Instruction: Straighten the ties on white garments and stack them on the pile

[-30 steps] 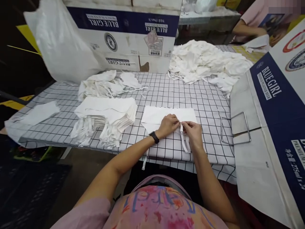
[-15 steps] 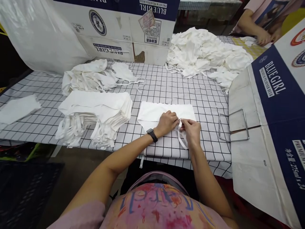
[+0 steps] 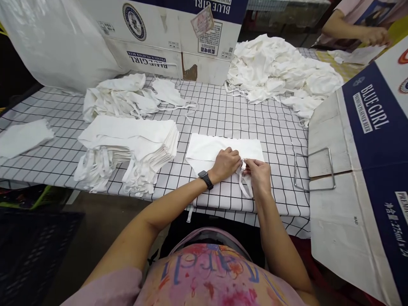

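A flat white cloth piece (image 3: pixel 210 148) lies on the checked tablecloth (image 3: pixel 223 114) in front of me. My left hand (image 3: pixel 225 163), with a black watch on the wrist, rests on the cloth with fingers curled, pinching the top of a white strap (image 3: pixel 245 185). My right hand (image 3: pixel 259 175) pinches the same strap right beside it, fingertips touching. The strap's loop hangs down toward the table's front edge.
A neat stack of folded white pieces (image 3: pixel 134 142) lies left of my hands, a looser heap (image 3: pixel 123 100) behind it. A big pile of white cloth (image 3: pixel 280 74) sits at the back right. Cardboard boxes (image 3: pixel 178 34) stand behind and a box (image 3: pixel 360 170) at right. Another person's arm (image 3: pixel 353 32) shows far right.
The view has shifted slightly. Both hands stay pinched on the strap at the cloth's middle, with only small finger movement.
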Tool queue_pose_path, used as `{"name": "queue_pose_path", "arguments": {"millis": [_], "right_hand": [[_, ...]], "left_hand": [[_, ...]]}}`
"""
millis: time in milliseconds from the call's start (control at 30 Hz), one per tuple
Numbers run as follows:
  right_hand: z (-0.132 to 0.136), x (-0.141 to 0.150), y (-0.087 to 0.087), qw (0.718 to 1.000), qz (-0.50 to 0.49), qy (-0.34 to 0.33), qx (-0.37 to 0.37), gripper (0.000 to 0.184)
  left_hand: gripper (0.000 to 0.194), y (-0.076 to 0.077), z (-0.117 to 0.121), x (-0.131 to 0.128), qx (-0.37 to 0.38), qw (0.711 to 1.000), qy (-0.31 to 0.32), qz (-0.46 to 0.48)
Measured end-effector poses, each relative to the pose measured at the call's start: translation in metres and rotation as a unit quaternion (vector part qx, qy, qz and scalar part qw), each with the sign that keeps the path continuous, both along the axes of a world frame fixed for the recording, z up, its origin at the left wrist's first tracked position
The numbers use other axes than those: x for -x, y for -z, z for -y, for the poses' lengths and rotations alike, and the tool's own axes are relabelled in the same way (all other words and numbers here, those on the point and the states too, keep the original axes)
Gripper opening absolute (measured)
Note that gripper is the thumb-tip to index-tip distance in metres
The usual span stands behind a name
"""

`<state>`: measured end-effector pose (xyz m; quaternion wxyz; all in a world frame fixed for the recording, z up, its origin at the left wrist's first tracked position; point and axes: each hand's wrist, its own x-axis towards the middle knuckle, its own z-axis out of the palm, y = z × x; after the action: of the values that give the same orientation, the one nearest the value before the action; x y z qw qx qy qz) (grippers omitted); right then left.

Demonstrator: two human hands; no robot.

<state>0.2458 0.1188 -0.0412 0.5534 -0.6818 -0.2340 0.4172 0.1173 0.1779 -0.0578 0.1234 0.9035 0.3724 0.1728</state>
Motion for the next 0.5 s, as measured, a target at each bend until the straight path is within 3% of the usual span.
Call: {"name": "queue_pose_path", "arguments": {"millis": [500], "right_hand": [[0.0042, 0.0036, -0.0036, 0.999, 0.037, -0.008, 0.004, 0.019]], "left_hand": [[0.03, -0.0002, 0.0011, 0.0002, 0.03, 0.999, -0.013, 0.029]]}}
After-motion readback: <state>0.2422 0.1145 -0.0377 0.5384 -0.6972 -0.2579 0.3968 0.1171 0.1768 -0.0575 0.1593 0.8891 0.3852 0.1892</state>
